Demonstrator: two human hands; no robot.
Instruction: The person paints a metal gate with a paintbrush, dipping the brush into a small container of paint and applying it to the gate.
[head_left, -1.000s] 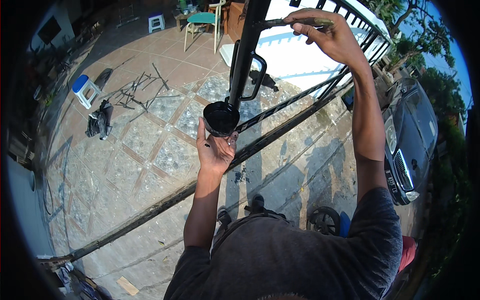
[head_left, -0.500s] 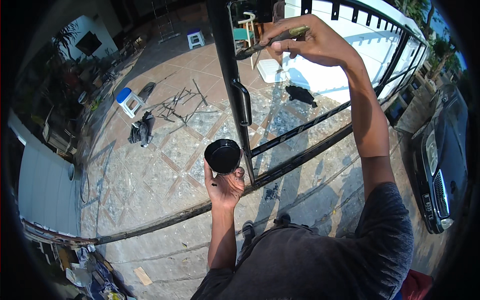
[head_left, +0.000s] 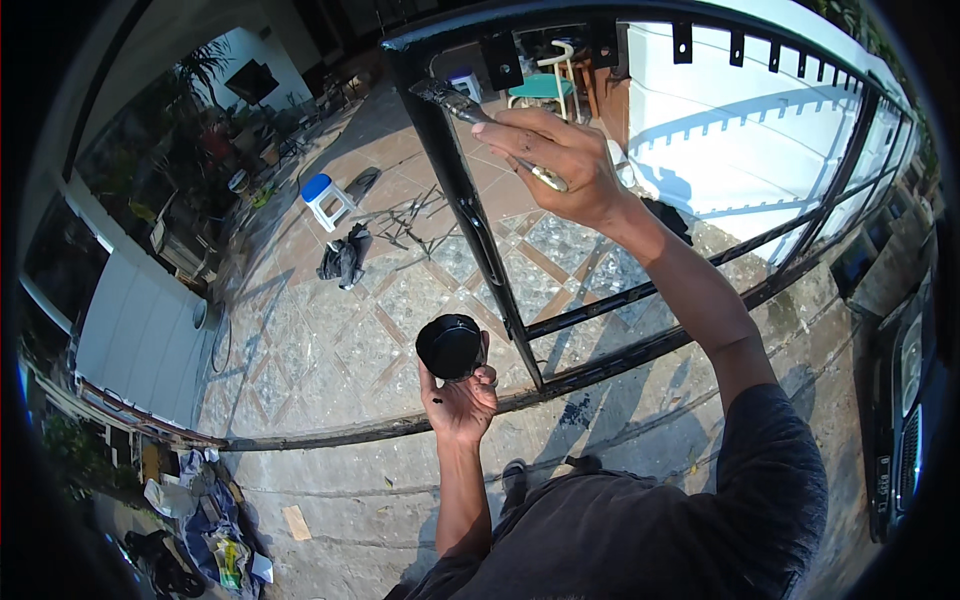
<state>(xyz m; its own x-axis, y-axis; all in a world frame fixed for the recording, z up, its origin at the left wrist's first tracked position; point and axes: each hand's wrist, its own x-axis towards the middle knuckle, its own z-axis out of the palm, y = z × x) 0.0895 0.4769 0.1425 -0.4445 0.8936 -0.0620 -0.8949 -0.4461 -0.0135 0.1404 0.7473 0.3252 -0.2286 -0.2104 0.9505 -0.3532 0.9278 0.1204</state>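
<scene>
My left hand (head_left: 460,405) is closed around a small black cup of dark paint (head_left: 449,347), held low in front of me with its mouth facing up. A dark spot marks the palm. Higher up and to the right, my right hand (head_left: 565,165) grips a paintbrush (head_left: 480,115) by its handle. The brush's dark bristles touch, or lie very close to, the upper part of the upright post of a black metal gate (head_left: 462,190). Whether they press on the metal I cannot tell.
Beyond the gate, a tiled floor holds a blue-topped white stool (head_left: 325,203), a dark crumpled bag (head_left: 343,258) and thin black rods (head_left: 410,225). A green-seated chair (head_left: 545,85) stands farther back. At right is a parked car (head_left: 908,400); cloth and litter (head_left: 215,530) lie lower left.
My right hand and the brush have moved up along the post, its bristles now near the top corner. The view has shifted, showing more of the gate's top rail. The cup stays in my left hand.
</scene>
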